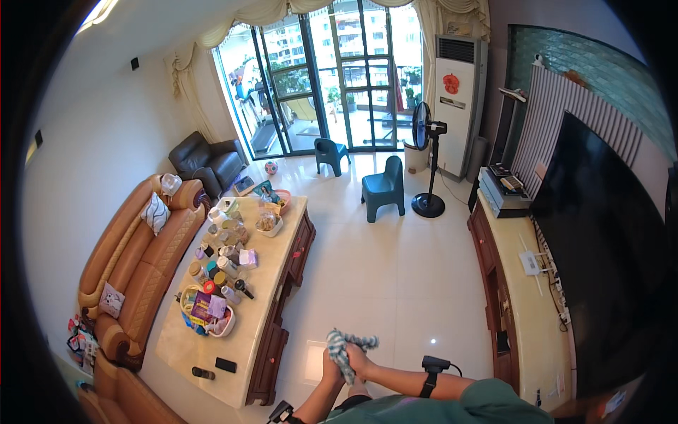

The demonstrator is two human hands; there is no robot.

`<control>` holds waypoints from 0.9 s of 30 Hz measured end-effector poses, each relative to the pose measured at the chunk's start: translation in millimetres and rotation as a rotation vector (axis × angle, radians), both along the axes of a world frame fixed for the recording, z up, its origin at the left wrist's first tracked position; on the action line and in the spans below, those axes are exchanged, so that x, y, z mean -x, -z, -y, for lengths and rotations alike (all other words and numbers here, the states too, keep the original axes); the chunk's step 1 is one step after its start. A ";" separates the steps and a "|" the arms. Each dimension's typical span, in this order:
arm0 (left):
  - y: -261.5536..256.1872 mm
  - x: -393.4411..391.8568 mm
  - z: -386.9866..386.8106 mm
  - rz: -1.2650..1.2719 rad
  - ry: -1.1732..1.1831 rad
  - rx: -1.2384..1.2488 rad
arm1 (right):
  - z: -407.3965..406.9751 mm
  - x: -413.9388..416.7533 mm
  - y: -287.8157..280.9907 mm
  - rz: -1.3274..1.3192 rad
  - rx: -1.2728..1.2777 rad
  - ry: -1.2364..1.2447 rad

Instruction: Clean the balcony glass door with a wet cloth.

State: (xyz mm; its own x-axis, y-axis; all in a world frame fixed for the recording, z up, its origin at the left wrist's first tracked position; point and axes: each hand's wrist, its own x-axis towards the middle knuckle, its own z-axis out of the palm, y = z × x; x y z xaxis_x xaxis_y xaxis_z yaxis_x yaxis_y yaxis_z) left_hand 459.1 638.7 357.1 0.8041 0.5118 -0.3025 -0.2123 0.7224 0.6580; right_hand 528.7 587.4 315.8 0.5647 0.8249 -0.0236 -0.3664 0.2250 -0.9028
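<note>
A bunched cloth (pixel 338 347) with grey-blue and white stripes is held in front of my body, above the tiled floor (pixel 365 297). My left hand (pixel 332 370) grips it from the left, and my right hand (pixel 360 362) closes around it from the right. One twisted end sticks out to the right beyond my right hand, while another part hangs down between the hands. My fingers partly hide the middle of the cloth. Each forearm carries a strapped black device; the one on my right arm (pixel 435 365) has a cable.
Left of me, a long coffee table (pixel 238 344) bears jars, bottles, a filled basket (pixel 229 327) and a black phone (pixel 225 364). Behind it stands a brown leather sofa (pixel 153 254). Ahead are a plastic chair (pixel 382 185) and a standing fan (pixel 431 164). A television cabinet (pixel 535 312) runs along the right.
</note>
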 end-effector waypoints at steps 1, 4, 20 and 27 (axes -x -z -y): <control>3.1 -23.4 -21.3 0.017 -0.024 -0.056 | -24.7 -21.3 6.7 0.605 -0.016 0.077; 37.0 -93.8 -99.4 0.082 -0.022 -0.039 | -86.3 -86.7 4.7 0.611 0.098 0.203; -74.2 -513.2 -394.5 0.318 0.664 -1.412 | -281.9 -533.8 7.0 -0.899 -0.140 -0.265; -89.2 -660.2 -489.2 0.288 0.704 -1.418 | -420.0 -679.6 13.9 -0.932 -0.188 -0.288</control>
